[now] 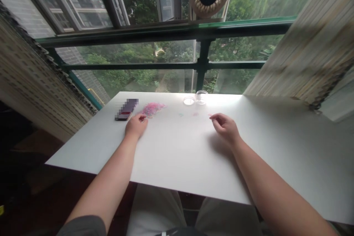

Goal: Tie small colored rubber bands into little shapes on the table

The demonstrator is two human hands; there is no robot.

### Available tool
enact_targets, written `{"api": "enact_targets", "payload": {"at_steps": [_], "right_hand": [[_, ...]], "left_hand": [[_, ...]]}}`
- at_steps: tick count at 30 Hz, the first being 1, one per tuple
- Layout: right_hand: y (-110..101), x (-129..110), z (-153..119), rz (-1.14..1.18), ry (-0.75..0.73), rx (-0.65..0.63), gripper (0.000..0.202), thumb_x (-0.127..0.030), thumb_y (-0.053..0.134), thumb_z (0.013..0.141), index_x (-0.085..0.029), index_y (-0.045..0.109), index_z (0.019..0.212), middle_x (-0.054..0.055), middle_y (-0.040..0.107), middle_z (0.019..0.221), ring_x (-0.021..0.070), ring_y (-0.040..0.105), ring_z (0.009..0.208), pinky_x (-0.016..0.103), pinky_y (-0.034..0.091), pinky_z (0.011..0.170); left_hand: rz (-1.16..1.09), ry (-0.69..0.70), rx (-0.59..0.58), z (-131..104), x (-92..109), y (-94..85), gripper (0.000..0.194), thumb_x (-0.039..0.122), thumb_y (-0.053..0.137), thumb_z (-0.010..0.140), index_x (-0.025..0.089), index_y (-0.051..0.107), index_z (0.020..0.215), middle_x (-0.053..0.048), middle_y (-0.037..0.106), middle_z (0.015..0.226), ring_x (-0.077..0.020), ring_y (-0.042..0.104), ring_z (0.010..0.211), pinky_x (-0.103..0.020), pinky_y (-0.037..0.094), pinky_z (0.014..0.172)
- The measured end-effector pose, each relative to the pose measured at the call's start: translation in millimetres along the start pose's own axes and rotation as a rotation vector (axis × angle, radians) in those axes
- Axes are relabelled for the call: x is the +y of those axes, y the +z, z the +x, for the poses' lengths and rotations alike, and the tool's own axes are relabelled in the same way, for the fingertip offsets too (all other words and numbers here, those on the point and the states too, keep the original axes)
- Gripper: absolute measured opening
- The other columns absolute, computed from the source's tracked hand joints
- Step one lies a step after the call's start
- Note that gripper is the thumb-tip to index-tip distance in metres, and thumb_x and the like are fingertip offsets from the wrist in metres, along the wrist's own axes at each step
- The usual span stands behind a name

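Note:
My left hand [136, 125] rests on the white table with its fingers curled together at the near edge of a loose pile of tiny pink, purple and bluish pieces [152, 109]. What its fingertips hold, if anything, is too small to make out. My right hand [225, 127] hovers just over the tabletop, thumb and fingers pinched. By its fingertips shows a bit of pink [210, 114]; I cannot tell whether it is held or lying there. Between the hands lie a small pinkish cluster [195, 114] and a small greenish cluster [181, 114].
A clear round jar [201, 97] stands near the table's far edge, with a round clear lid [189, 101] beside it. A dark phone [127, 110] lies left of the pile. Beyond the white table [171, 155] are a green railing [166, 32] and curtains [301, 44].

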State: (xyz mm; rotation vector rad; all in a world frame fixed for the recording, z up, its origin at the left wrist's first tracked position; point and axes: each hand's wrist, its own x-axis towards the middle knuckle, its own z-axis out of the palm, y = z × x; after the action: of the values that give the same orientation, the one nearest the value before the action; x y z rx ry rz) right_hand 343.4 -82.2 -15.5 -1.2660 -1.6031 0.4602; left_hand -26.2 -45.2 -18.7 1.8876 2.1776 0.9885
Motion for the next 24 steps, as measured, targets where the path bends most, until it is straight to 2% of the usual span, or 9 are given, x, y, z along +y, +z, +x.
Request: {"api": "enact_targets", "payload": {"at_steps": [7, 14, 24], "right_hand": [[4, 3, 1, 0.007, 0.014, -0.06, 0.015, -0.023, 0.05, 0.074, -0.018, 0.063, 0.08, 0.005, 0.066, 0.077, 0.0154, 0.059, 0.067, 0.025, 0.043, 0.06], [5, 5, 1, 0.02, 0.034, -0.078, 0.016, -0.021, 0.05, 0.073, -0.017, 0.063, 0.081, 0.005, 0.066, 0.076, 0.0159, 0.06, 0.07, 0.025, 0.044, 0.065], [6, 5, 1, -0.008, 0.031, -0.074, 0.015, -0.022, 0.05, 0.074, -0.018, 0.063, 0.079, 0.003, 0.066, 0.074, 0.0161, 0.061, 0.07, 0.025, 0.044, 0.065]], "left_hand": [[0.015, 0.107, -0.008, 9, 1, 10.0, 0.024, 0.03, 0.056, 0.071, 0.02, 0.068, 0.089, -0.008, 0.065, 0.095, -0.0189, 0.06, 0.076, -0.029, 0.046, 0.075], [0.018, 0.091, -0.019, 19, -2, 12.6, 0.019, 0.031, 0.056, 0.072, 0.02, 0.068, 0.082, -0.008, 0.068, 0.085, -0.0211, 0.06, 0.077, -0.031, 0.045, 0.074], [-0.008, 0.034, -0.014, 15, -4, 10.2, 0.025, 0.037, 0.051, 0.077, 0.018, 0.066, 0.085, -0.009, 0.069, 0.083, -0.0214, 0.06, 0.076, -0.03, 0.044, 0.07]]}}
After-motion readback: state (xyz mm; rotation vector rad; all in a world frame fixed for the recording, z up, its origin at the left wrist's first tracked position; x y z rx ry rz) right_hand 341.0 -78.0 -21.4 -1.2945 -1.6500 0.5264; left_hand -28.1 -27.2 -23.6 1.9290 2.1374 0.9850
